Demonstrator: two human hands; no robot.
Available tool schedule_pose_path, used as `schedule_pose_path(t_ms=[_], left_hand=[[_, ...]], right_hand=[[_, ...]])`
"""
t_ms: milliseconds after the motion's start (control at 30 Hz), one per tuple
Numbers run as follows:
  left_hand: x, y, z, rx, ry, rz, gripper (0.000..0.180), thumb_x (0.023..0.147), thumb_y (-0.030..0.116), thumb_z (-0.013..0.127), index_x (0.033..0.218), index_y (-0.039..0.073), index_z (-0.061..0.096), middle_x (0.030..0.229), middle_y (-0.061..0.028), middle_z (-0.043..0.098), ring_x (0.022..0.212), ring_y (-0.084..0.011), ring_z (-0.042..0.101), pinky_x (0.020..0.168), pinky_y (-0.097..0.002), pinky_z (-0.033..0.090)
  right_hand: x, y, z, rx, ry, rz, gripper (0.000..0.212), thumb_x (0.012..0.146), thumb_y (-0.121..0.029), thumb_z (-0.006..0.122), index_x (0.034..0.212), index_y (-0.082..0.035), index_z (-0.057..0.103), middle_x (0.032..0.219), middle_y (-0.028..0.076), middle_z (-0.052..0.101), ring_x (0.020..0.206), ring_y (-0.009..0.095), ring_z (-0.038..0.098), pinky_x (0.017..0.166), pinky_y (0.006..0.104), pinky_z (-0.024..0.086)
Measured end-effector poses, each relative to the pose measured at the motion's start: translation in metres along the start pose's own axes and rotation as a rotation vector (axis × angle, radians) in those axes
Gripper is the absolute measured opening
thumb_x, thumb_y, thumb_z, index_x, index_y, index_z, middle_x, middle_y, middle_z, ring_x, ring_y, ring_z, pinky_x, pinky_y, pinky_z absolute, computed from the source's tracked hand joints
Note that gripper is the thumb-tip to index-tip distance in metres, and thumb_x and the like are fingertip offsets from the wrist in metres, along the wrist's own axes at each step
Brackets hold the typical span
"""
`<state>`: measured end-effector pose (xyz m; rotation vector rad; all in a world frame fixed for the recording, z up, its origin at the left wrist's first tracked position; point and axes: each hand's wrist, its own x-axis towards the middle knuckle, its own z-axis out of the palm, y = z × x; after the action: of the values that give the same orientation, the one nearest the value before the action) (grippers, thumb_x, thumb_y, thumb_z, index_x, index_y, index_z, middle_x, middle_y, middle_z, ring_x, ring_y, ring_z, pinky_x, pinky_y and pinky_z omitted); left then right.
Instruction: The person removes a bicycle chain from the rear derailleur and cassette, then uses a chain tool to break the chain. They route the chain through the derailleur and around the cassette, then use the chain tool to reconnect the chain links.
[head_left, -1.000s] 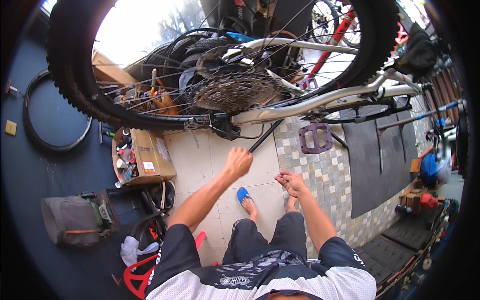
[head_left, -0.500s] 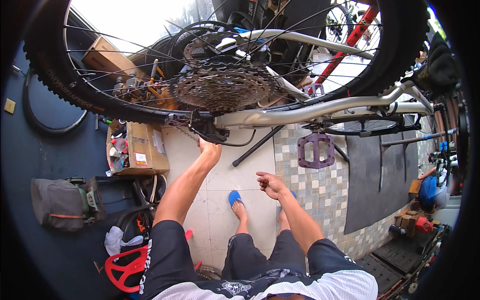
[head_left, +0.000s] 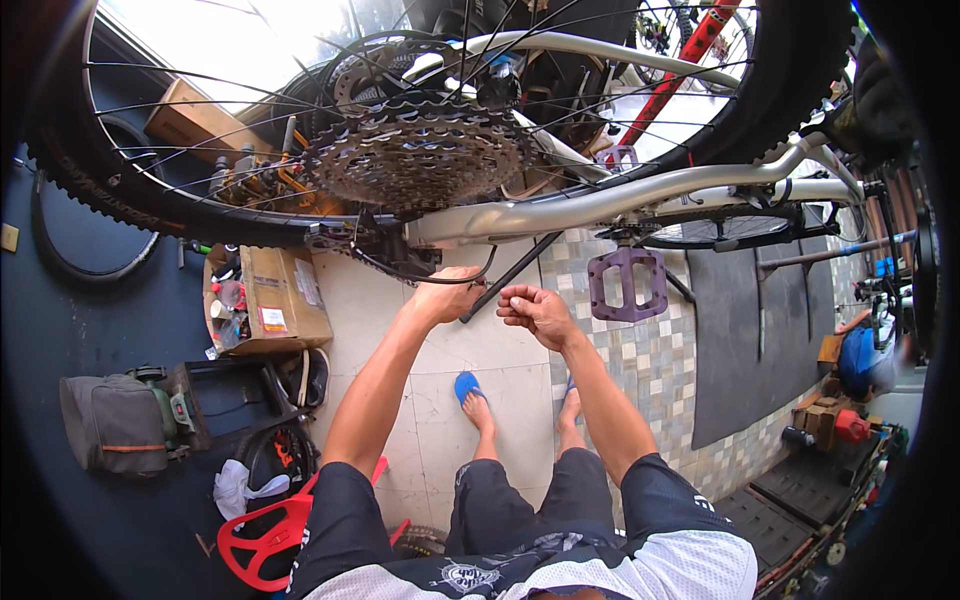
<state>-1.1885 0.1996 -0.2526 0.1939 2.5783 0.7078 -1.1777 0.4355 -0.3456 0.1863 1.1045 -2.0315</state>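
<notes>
A silver bicycle frame (head_left: 520,222) is held up in front of me, its big cassette (head_left: 420,155) and rear tyre (head_left: 200,228) at the top. The black rear derailleur (head_left: 385,245) hangs below the cassette, with a looping black cable (head_left: 440,281) beside it. Just under that loop is my left hand (head_left: 445,295), its fingers pinched; whatever they hold is too small to name. My right hand (head_left: 537,314) is close by on the right, fingers curled together, their contents hidden. The two hands are slightly apart. A purple flat pedal (head_left: 628,285) lies to their right.
A cardboard box (head_left: 285,295) of bottles and parts stands at the left, above a grey bag (head_left: 115,425). A black stand leg (head_left: 512,275) slants behind my hands. A red plastic piece (head_left: 265,540) lies lower left. Another person in blue (head_left: 862,375) is at far right.
My left hand has come away from the derailleur, moving right and slightly down. My right hand has risen toward it and its fingers have curled in. The bicycle appears shifted slightly left and up.
</notes>
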Motion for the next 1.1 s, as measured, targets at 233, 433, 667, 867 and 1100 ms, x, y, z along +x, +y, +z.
schedule_pose_path(t_ms=[233, 433, 667, 867, 1100], left_hand=[[-0.016, 0.001, 0.005, -0.158, 0.084, 0.117, 0.029, 0.104, 0.03, 0.061, 0.119, 0.008, 0.069, 0.117, -0.0183, 0.072, 0.108, -0.0389, 0.068, 0.091, -0.0469, 0.054], [-0.021, 0.007, 0.005, -0.248, 0.147, 0.119, 0.026, 0.103, 0.028, 0.062, 0.119, 0.008, 0.069, 0.112, -0.0185, 0.072, 0.104, -0.0377, 0.069, 0.088, -0.0453, 0.054], [-0.018, 0.008, 0.009, -0.228, 0.204, 0.154, 0.023, 0.102, 0.025, 0.063, 0.114, 0.006, 0.07, 0.107, -0.0182, 0.073, 0.098, -0.0363, 0.07, 0.084, -0.0444, 0.055], [-0.013, 0.011, 0.014, -0.226, 0.193, 0.14, 0.022, 0.099, 0.021, 0.064, 0.11, 0.003, 0.071, 0.099, -0.0203, 0.073, 0.091, -0.0394, 0.069, 0.079, -0.0463, 0.054], [-0.011, 0.015, 0.014, -0.226, 0.22, 0.151, 0.023, 0.097, 0.021, 0.067, 0.109, 0.002, 0.071, 0.098, -0.0212, 0.073, 0.087, -0.0394, 0.069, 0.077, -0.0466, 0.054]], right_hand=[[-0.002, -0.016, 0.015, -0.086, -0.001, -0.106, 0.032, 0.107, -0.018, 0.066, 0.135, -0.005, 0.059, 0.112, 0.008, 0.075, 0.094, 0.015, 0.072, 0.076, 0.0272, 0.057], [-0.006, -0.018, 0.021, -0.096, 0.018, -0.197, 0.024, 0.104, -0.017, 0.07, 0.123, -0.002, 0.073, 0.096, 0.001, 0.072, 0.074, 0.007, 0.059, 0.069, 0.0231, 0.051], [-0.015, -0.027, 0.027, -0.139, 0.052, -0.268, 0.024, 0.101, -0.01, 0.073, 0.123, -0.004, 0.076, 0.098, -0.001, 0.072, 0.079, 0.005, 0.058, 0.07, 0.0217, 0.049], [-0.015, -0.027, 0.05, -0.371, 0.249, -0.511, 0.015, 0.097, -0.005, 0.076, 0.112, -0.002, 0.075, 0.099, 0.001, 0.075, 0.088, 0.005, 0.064, 0.078, 0.0222, 0.053], [-0.017, -0.029, 0.055, -0.608, 0.334, -0.547, 0.012, 0.096, -0.011, 0.08, 0.104, -0.004, 0.075, 0.089, -0.002, 0.075, 0.075, 0.004, 0.061, 0.067, 0.0228, 0.05]])
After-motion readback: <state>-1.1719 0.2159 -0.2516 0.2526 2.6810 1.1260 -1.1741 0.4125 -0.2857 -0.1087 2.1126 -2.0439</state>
